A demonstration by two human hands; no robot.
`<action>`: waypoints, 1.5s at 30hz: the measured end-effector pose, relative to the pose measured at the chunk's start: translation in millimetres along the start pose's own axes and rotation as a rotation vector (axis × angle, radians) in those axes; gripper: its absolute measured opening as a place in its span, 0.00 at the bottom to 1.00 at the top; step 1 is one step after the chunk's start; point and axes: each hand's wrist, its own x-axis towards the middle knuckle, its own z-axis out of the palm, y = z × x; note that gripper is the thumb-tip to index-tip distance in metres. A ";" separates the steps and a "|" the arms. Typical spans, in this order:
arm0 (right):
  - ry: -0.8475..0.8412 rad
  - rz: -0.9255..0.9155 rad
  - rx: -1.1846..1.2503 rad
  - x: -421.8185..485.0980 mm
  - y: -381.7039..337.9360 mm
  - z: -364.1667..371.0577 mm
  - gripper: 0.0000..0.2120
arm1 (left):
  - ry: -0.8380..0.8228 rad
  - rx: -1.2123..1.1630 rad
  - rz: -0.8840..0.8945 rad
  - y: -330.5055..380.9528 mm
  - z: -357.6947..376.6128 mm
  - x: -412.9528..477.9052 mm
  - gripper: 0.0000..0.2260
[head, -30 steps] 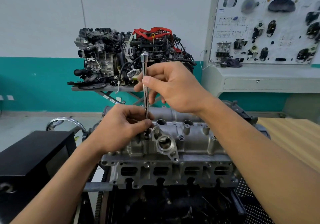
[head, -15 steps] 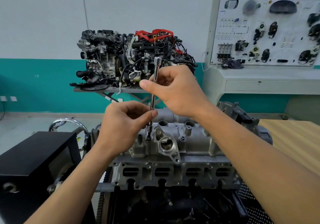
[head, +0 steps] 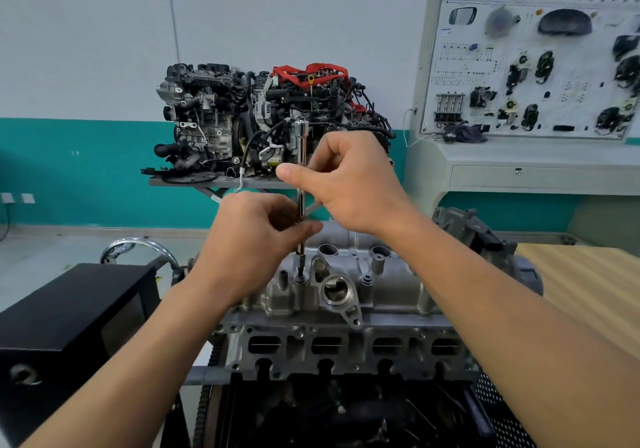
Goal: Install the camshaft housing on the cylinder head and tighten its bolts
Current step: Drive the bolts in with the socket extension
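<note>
The grey aluminium camshaft housing (head: 391, 278) sits on top of the cylinder head (head: 346, 347) in the middle of the view. A long chrome extension bar (head: 302, 142) stands nearly upright, its tip seated in a bolt hole (head: 300, 278) at the housing's near left. My left hand (head: 252, 243) pinches the lower shaft between thumb and fingers. My right hand (head: 353, 181) grips the bar's upper part, thumb pointing left. The bar's square top end sticks out above my right hand.
A black box (head: 69, 319) stands at the left of the engine. A wooden tabletop (head: 585, 281) lies at the right. Behind are a display engine on a stand (head: 270, 118) and a training panel with car parts (head: 533, 66).
The extension bar has straightened from a slight tilt and both hands have shifted along it; my right thumb now points further left. The camera view has risen a little.
</note>
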 end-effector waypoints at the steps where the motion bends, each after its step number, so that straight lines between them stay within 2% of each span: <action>1: 0.003 0.012 0.005 -0.5 -0.8 0.1 0.17 | -0.011 -0.001 0.001 -0.8 0.9 0.9 0.06; 3: -0.058 0.048 0.056 -0.5 -2.6 -2.9 0.13 | -0.083 -0.040 0.008 -2.8 0.0 3.2 0.03; 7: -0.262 0.047 0.159 1.2 -8.0 -12.1 0.06 | -0.312 -0.125 0.008 -3.1 -8.6 9.2 0.04; 9: -0.303 0.038 0.174 0.6 -8.6 -14.0 0.06 | -0.340 -0.125 0.015 -2.8 -10.3 10.6 0.04; 14: -0.215 0.010 0.170 -1.9 -3.5 -7.6 0.09 | -0.267 -0.073 0.025 -2.1 -4.7 5.1 0.03; 16: -0.164 -0.002 0.171 -3.6 -1.4 -4.5 0.09 | -0.263 -0.025 0.021 -1.7 -2.9 2.9 0.06; 22: -0.031 -0.018 0.152 -9.7 0.0 2.0 0.10 | -0.277 0.021 0.026 -9.1 0.8 0.9 0.05; 25: -0.039 -0.006 0.157 -10.0 -1.3 1.2 0.10 | -0.393 0.020 0.006 -12.2 -4.7 1.1 0.02; 27: -0.055 -0.009 0.162 -10.5 -1.7 -0.5 0.10 | -0.458 0.032 0.006 -12.9 -9.7 2.0 0.06; 33: -0.085 -0.021 0.180 -11.7 1.7 -4.7 0.09 | -0.477 0.011 0.046 -12.7 -10.5 3.7 0.06; 39: -0.079 0.088 0.181 1.7 0.9 -0.5 0.11 | -0.433 -0.062 0.012 -13.9 -8.1 3.6 0.10; 45: -0.064 -0.066 0.252 -4.8 -18.7 -5.8 0.09 | -0.306 -0.214 0.050 -6.5 -15.5 -10.4 0.13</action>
